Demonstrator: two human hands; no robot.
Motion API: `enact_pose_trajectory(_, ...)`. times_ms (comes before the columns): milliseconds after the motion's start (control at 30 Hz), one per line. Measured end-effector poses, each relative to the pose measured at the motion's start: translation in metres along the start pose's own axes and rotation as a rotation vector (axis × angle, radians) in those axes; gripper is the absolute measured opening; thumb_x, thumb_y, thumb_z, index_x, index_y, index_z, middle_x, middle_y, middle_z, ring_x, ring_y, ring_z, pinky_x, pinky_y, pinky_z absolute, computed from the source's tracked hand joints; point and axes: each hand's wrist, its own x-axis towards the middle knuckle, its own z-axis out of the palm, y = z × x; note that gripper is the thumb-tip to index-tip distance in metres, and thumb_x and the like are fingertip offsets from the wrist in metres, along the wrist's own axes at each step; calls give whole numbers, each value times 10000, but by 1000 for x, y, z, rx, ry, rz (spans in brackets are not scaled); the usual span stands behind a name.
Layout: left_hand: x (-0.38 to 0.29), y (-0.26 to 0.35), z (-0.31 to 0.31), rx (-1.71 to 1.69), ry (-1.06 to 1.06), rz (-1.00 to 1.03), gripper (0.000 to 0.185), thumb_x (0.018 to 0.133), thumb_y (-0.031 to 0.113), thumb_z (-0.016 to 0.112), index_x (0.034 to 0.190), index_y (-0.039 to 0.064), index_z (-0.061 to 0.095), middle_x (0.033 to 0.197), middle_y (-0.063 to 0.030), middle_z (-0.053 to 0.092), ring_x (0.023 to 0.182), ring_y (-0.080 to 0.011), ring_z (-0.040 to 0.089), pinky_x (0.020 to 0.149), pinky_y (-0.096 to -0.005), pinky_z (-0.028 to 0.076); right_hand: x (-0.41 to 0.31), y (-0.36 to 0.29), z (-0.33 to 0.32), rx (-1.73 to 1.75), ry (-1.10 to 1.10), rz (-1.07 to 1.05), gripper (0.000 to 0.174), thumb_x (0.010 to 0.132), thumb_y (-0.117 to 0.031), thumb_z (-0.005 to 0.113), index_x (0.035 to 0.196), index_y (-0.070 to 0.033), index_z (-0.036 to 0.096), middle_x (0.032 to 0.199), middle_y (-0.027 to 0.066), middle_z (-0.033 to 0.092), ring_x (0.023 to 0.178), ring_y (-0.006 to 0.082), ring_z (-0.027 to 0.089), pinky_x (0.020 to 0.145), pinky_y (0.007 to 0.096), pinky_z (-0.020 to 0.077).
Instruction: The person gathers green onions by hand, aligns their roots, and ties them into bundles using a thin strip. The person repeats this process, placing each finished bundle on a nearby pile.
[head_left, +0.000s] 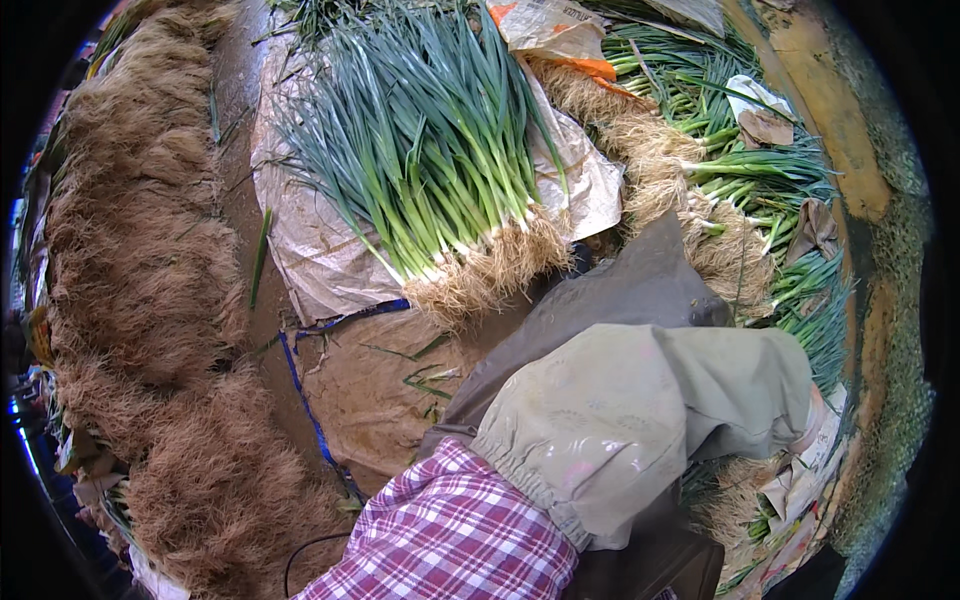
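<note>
A forearm in a pale grey-green protective sleeve (645, 390), which looks like my left, reaches across to the right. Only a sliver of my left hand (813, 418) shows past the cuff, beside a whitish printed sack (821, 446). What it holds, if anything, is hidden. My right hand is out of view. Before me, a spread bunch of leeks or large green onions (442, 172) lies on a pale woven plastic sheet (330, 277). Their tan roots (487, 277) point towards me. More rooted bundles (742, 187) are heaped at the right, near the sleeve.
A long bank of brown roots (157, 300) runs down the left side. Loose leaf scraps (431, 382) lie on a brown sheet (352, 405). A dark grey apron (600, 292) covers my leg. An orange-marked sack (555, 30) overlaps the bundles at the top.
</note>
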Motion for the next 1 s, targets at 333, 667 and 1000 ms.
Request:
enact_pose_trajectory(333,93,205,149,228,-241,609,202,863,183,504,953,66,642,829,-95,645,718,-167,626,634,-309,519,24,20,1,-391,-69,-126,324,896,-299,474,985,-18,608,1012,172,623,927,331,600,801,349,494)
enact_pose_trajectory(667,235,188,13,227,59,513,209,891,202,488,958,62,629,816,-98,640,683,-151,617,626,-296,515,-7,80,19,-533,-153,-233,210,848,-193,524,961,-50,628,948,162,628,895,334,589,769,343,477)
enact_pose_trajectory(1000,128,-170,-33,347,361,-644,234,779,303,604,933,149,688,938,-97,667,898,-281,625,799,-357,483,-1,164,-9,-994,-304,-311,168,782,-139,548,907,-58,625,917,127,627,852,312,595,743,380,477)
